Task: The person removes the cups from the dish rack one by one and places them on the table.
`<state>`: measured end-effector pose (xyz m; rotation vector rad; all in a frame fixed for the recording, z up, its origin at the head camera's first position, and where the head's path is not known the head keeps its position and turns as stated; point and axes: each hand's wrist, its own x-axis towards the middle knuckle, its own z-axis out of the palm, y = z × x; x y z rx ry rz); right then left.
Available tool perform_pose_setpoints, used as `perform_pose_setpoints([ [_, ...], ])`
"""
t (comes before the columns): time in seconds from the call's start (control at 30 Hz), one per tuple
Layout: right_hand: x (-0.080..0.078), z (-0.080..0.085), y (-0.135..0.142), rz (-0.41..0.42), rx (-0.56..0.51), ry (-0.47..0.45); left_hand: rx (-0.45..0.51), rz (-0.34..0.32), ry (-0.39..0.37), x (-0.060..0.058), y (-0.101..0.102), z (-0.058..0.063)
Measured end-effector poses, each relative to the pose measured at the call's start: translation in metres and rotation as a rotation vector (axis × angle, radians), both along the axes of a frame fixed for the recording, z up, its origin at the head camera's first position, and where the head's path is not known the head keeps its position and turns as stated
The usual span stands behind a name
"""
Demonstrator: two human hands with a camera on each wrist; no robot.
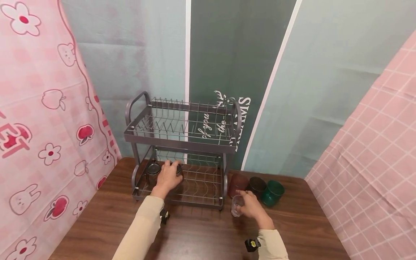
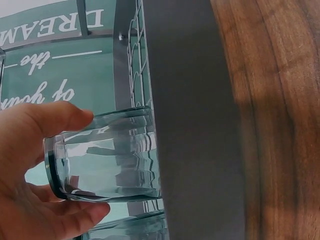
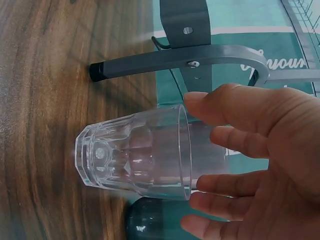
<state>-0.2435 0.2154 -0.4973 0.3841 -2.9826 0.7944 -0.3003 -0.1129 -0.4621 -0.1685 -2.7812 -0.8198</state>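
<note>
On the lower tier of the dish rack (image 1: pixel 180 145), my left hand (image 1: pixel 168 177) grips a clear glass (image 2: pixel 110 155), thumb on one side and fingers on the other. The glass stands with its thick base up. Another glass (image 1: pixel 153 169) stands beside it on the same tier. Near the rack's right leg, my right hand (image 1: pixel 251 206) is at the rim of a clear faceted tumbler (image 3: pixel 135 155), which stands upright on the table. Its fingers are spread and loosely bent; whether they touch the rim is hard to tell.
Behind the tumbler are a reddish cup (image 1: pixel 238 183), a dark brown cup (image 1: pixel 257 184) and a green cup (image 1: pixel 273 194). The rack's upper tier has upright wire dividers. A wooden table (image 1: pixel 201 234) lies below, with printed cloths (image 1: pixel 364 155) at the back and sides.
</note>
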Motion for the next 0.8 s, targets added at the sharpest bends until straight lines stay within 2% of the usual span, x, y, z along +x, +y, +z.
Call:
perform_pose_setpoints([
  [0.23,0.014,0.006,-0.003,-0.008,0.038,-0.011,0.006,-0.006,0.062,0.008,0.002,0.001],
  [0.5,0.025,0.012,-0.006,0.001,0.051,0.053,0.001,-0.013,0.108,0.02,0.006,0.0],
  [0.8,0.03,0.011,-0.013,0.009,-0.054,0.072,0.064,-0.02,0.127,0.034,0.009,0.0],
])
